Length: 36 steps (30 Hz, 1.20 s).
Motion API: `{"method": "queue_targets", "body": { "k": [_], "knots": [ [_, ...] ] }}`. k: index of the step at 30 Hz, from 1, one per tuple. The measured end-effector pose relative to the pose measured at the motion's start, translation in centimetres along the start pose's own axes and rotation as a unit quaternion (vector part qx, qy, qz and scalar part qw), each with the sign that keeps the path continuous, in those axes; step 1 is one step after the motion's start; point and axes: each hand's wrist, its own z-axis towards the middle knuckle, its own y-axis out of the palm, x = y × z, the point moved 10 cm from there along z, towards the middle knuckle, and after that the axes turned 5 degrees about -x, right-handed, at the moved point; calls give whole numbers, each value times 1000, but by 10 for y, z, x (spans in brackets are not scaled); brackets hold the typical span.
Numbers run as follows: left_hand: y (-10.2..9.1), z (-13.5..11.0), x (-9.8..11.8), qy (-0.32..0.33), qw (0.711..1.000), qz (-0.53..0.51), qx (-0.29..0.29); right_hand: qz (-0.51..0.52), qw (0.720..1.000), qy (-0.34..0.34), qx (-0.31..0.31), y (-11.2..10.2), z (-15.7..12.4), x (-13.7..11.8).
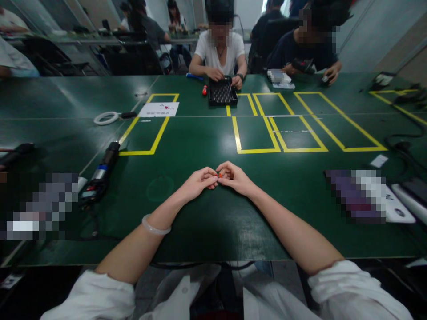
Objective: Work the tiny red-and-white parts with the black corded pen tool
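Note:
Above the middle of the green table, my left hand (200, 182) and my right hand (236, 178) meet at the fingertips. Both are closed in a pinch around a small orange-red piece (220, 175). Fingers cover most of it, and it is too small for me to tell its kind. A pale bracelet (156, 226) circles my left wrist.
Yellow tape outlines (258, 151) mark the green table (196, 235). Left lie a black electric screwdriver (102, 171), a white cable coil (106, 118) and a paper sheet (159, 109). Opposite, a person (220, 53) handles a black tray (223, 103). Cables (405, 133) run right.

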Motion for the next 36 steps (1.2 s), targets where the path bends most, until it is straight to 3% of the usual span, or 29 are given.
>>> {"method": "queue_targets", "body": {
  "k": [6,20,25,30,36],
  "knots": [
    [0,-1,4,20,1000,10,9,25,999,23,11,-3,0,4],
    [-5,1,3,32,999,4,29,-32,999,18,34,-8,0,2],
    [-5,1,6,44,998,21,26,-107,994,15,33,-8,-1,1],
    [-7,-1,12,56,996,62,38,-202,978,-41,27,-4,-3,-14],
    [-9,-1,14,45,994,92,35,-242,969,-43,15,-3,-3,-15]
  ]
}}
